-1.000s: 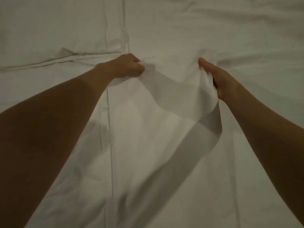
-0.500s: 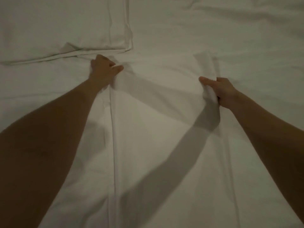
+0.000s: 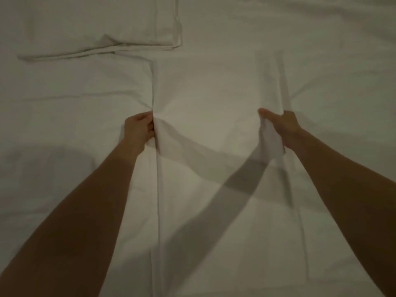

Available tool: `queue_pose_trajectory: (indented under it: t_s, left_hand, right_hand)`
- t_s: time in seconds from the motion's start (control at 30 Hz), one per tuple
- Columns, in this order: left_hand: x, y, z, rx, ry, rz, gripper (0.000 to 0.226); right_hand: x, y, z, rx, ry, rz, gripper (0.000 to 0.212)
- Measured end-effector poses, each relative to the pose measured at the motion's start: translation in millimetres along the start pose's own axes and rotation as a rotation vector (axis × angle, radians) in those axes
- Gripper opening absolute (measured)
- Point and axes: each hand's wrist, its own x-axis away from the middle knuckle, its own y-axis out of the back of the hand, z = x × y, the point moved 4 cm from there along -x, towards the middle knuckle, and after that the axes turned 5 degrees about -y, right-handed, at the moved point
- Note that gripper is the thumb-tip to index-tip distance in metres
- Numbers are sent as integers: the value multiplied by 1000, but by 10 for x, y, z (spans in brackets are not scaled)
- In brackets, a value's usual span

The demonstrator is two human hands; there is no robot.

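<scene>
A white pillowcase (image 3: 210, 99) lies flat and lengthwise on the bed, running from the middle of the view toward me. My left hand (image 3: 138, 130) grips its left seam edge, where the cloth puckers into small creases. My right hand (image 3: 282, 127) grips the right edge, thumb on top, and a bunched fold of cloth hangs below the fingers. The stretch of cloth between my hands lifts slightly off the bed and casts a shadow.
A second white folded pillowcase or pillow (image 3: 96, 24) lies at the upper left, its hemmed corner near the top of the one I hold. The white bedsheet (image 3: 332, 50) fills the rest of the view, with soft wrinkles.
Both hands have slid back toward me along the pillowcase's side edges, from its far end to about its middle. The far part now lies flat.
</scene>
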Motion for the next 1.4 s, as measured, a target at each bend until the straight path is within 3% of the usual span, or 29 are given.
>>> queue_pose_trajectory:
  t_s: [0.1, 0.17, 0.23, 0.4, 0.6, 0.77, 0.83, 1.03, 1.13, 1.2, 1.27, 1.4]
  left_hand:
    - [379, -68, 326, 124, 155, 176, 34]
    - [761, -20, 625, -24, 191, 233, 50]
    - [1112, 107, 897, -197, 166, 188, 39]
    - [1607, 316, 1412, -165, 288, 223, 31]
    - [1928, 426, 1619, -180, 368, 357, 28]
    - [2130, 553, 1741, -194, 362, 323, 18]
    - [2193, 566, 1741, -202, 363, 321, 18]
    - [2318, 625, 1713, -301, 338, 430, 35]
    - [2407, 694, 1730, -326, 326, 447, 32]
    - [2474, 726, 1729, -345, 304, 458, 28]
    - [2531, 760, 1733, -387, 268, 460, 25]
    - [2571, 756, 1690, -377, 215, 455, 28]
  right_hand:
    - [223, 120, -306, 21, -59, -43, 31]
    - [402, 232, -554, 88, -109, -52, 39]
    - [614, 360, -836, 151, -164, -69, 46]
    - [1232, 554, -1678, 173, -290, -122, 61]
    - [1671, 677, -2209, 111, -367, -149, 59]
    - [1855, 777, -2412, 149, -277, -139, 32]
    - [1940, 841, -2507, 206, -262, -187, 32]
    - [2157, 1051, -2519, 728, -276, -267, 40]
    - [2212, 881, -2235, 912, -46, -359, 31]
    - [2270, 494, -2109, 865, 154, -269, 25]
    - [2410, 66, -2196, 941, 271, -140, 33]
    - [2729, -90, -2622, 968, 205, -102, 51]
